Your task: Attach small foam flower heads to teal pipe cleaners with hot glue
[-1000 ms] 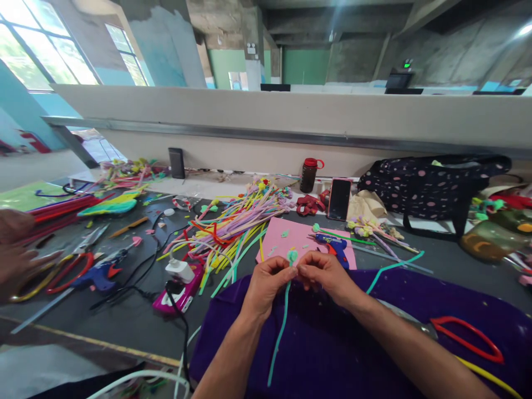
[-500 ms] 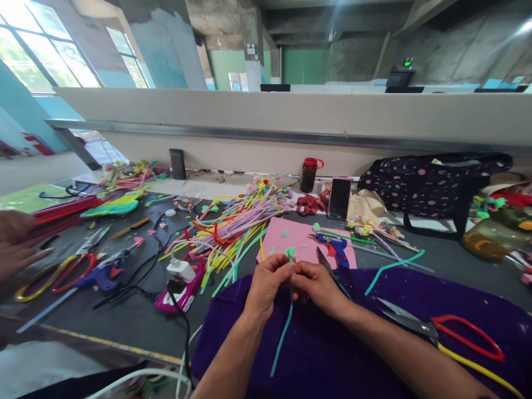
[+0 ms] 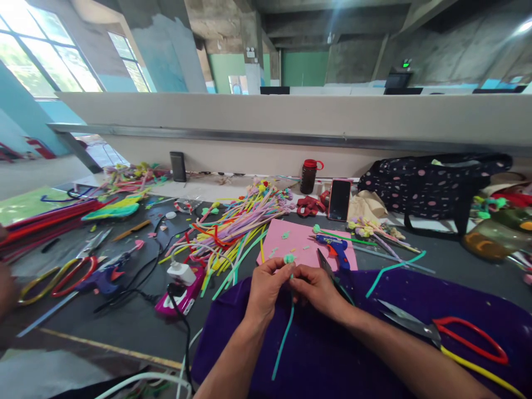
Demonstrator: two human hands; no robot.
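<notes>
Green stem (image 3: 284,341) pinched, hands (image 3: 266,288) seemingly hiding contact.

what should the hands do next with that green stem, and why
Probably a small twist by the right hand just under the pale green tuft, with the left hand steadying: both hands meet there, and the green stem hangs loose below.

Fingers (image 3: 286,272) hid part of the green stem (image 3: 283,341); the left edge cropped a co-worker's blurred hand (image 3: 5,291).
</notes>
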